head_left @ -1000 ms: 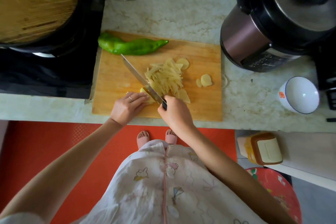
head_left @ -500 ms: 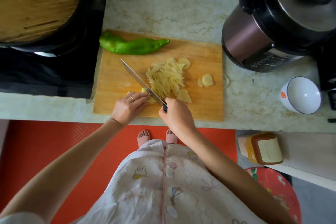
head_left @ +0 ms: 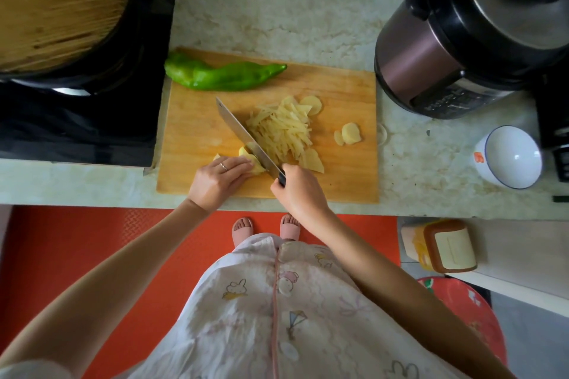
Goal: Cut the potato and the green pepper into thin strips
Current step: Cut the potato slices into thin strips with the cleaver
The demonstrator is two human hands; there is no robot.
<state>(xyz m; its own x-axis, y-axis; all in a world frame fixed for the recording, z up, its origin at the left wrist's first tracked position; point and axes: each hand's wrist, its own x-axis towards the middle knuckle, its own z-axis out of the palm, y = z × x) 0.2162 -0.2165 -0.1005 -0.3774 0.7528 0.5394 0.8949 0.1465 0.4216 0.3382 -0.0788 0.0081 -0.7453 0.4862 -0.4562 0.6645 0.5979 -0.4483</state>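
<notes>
— Knife (head_left: 243,132) tip has swung a shade toward the cut pile since a second ago, hasn't it?

— It has. Both hands are staying about where they were.

— How is she gripping it?

— Her right hand (head_left: 300,194) is wrapping tightly round the dark handle, fingers fully curled. The blade is running away from her at a slant, up and to the left.

— And the other hand?

— The left hand (head_left: 215,180) is curling its fingers down over the potato chunk (head_left: 258,167) and pinning it to the board. A ring (head_left: 223,167) is showing on one finger. The chunk is peeking out at the fingertips, right against the blade's left face.

— Where is the cut stuff lying?

— The strips (head_left: 280,132) are heaping up just right of the blade. A few round slices (head_left: 351,133) are sitting apart, further right, with others at the pile's edges.

— The pepper?

— The green pepper (head_left: 221,77) is lying whole along the far edge of the cutting board (head_left: 191,132), stem end left, well apart from the knife.

— Anything else around?

— The board is resting on the pale stone counter (head_left: 292,18). A pressure cooker (head_left: 431,64) is standing past its far right corner, and a white bowl (head_left: 511,160) nearer, to the right. Off to the left a pot under a wooden lid (head_left: 55,6) is sitting on the black stove (head_left: 77,123).
</notes>
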